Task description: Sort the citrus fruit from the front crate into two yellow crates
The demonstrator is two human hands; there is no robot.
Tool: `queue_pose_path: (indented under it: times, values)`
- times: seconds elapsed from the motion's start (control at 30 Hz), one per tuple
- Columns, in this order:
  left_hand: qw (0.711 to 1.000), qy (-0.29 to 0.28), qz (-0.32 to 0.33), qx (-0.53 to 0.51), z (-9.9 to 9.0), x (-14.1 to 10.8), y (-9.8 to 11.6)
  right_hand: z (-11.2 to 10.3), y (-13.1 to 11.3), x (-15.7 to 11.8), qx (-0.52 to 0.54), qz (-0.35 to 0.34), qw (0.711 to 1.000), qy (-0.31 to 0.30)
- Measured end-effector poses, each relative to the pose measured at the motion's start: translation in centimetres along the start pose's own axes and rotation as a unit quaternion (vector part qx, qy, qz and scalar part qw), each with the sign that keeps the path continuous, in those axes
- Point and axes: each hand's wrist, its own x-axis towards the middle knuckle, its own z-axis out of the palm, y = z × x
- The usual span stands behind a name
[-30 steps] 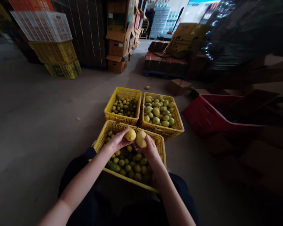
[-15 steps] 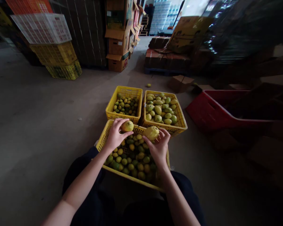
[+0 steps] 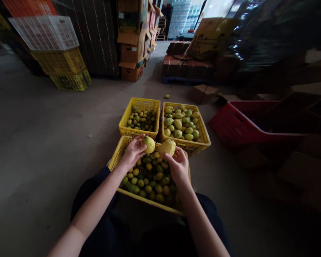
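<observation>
My left hand [image 3: 133,154] is closed around a yellow-green lemon [image 3: 148,144], held above the near yellow crate [image 3: 149,204]. In my right hand [image 3: 179,166] is a larger, lumpy pale-yellow lemon [image 3: 167,147], pinched between thumb and fingers. The two fruits are side by side with a small gap between them. Below them, the near crate holds many green and yellow lemons [image 3: 149,189]. Behind it stand a far-left yellow crate [image 3: 125,116] with smaller fruit and a far-right yellow crate [image 3: 205,134] with bigger fruit.
A red bin [image 3: 230,125] stands to the right, with cardboard pieces around it. One stray fruit [image 3: 167,96] and an open cardboard box [image 3: 203,93] are on the floor behind the crates. Stacked crates [image 3: 60,64] are at the back left, beside piled cartons [image 3: 131,53].
Both lemons have turned in my fingers, showing other sides. The right one has shifted slightly left and the left one slightly right, so they are closer together.
</observation>
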Motion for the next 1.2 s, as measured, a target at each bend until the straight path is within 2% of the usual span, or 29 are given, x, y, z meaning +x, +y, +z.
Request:
queue_pose_path:
  times: [0.07, 0.13, 0.3, 0.37, 0.57, 0.67, 0.8, 0.9, 1.0, 1.2]
  values:
    - [0.994, 0.015, -0.059, -0.086, 0.1, 0.1, -0.4, -0.2, -0.3, 0.2, 0.048, 0.044, 0.998, 0.003]
    - [0.987, 0.028, -0.089, -0.130, 0.2, 0.2, -1.0, -0.3, -0.5, 0.3, 0.094, 0.073, 0.993, 0.002]
    - [0.978, 0.056, -0.122, -0.157, 0.9, 0.2, -1.6, 0.0, -0.7, 0.4, 0.162, 0.111, 0.980, -0.015]
    - [0.980, 0.058, -0.122, -0.144, 1.2, 0.1, -1.5, 0.1, -0.6, 0.4, 0.159, 0.128, 0.979, -0.027]
    - [0.994, -0.020, -0.100, -0.046, 1.3, -0.7, -0.8, 0.1, 0.1, 0.1, 0.117, 0.136, 0.983, -0.039]
    - [0.991, -0.024, -0.119, -0.054, 1.1, -0.8, -0.7, 0.1, 0.1, -0.2, 0.120, 0.150, 0.980, -0.057]
    - [0.990, -0.052, -0.109, -0.071, 0.8, -0.6, -0.7, 0.1, 0.3, -0.2, 0.128, 0.132, 0.980, -0.073]
    - [0.992, -0.033, -0.097, -0.079, 0.6, -0.5, -0.8, 0.1, 0.6, 0.1, 0.130, 0.122, 0.982, -0.059]
    - [0.988, -0.005, -0.112, -0.105, 0.7, -0.5, -0.8, 0.0, 0.7, 0.3, 0.140, 0.125, 0.980, -0.060]
    - [0.985, -0.030, -0.116, -0.126, 0.8, -0.7, -0.3, -0.5, 0.1, 0.6, 0.145, 0.136, 0.978, -0.054]
